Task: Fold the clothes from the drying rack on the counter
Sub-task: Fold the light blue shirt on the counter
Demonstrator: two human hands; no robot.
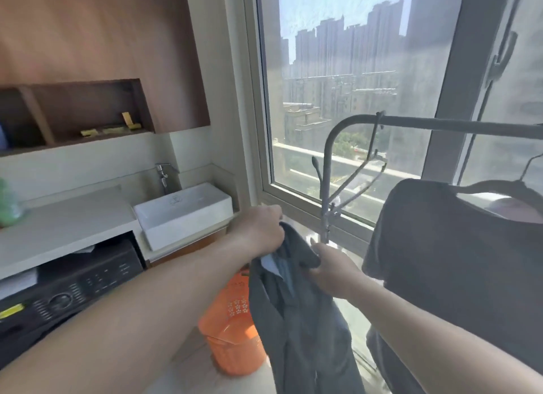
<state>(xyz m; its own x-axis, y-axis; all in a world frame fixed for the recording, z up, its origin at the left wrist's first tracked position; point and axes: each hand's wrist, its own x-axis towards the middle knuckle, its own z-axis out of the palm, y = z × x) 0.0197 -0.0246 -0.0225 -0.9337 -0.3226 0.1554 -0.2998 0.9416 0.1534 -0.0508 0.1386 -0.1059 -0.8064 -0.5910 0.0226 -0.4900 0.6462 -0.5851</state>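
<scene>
in the head view, the left hand (260, 230) is near the middle, its fingers curled tight around the top of a dark grey shirt (296, 320). the right hand (333, 271), just at 4 o'clock from the left one, pinches the shirt's collar edge with thumb and fingers. the shirt hangs down from both hands toward 6 o'clock, held up in the air, not on the counter (64, 226). the counter sits well apart at 9 o'clock, with a white sink (183, 214) and a tap (163, 174) beside it and a black washing machine (70, 296) under it. an orange basket (232, 329) stands on the floor right behind the shirt, partly hidden by it. at 3 o'clock the drying rack (411, 120) stands by the big window (346, 99), with an empty hanger (361, 170) on it and a black shirt (458, 270) on another hanger, near the right arm. a wooden shelf (88, 114) hangs on the wall at 10 o'clock.
</scene>
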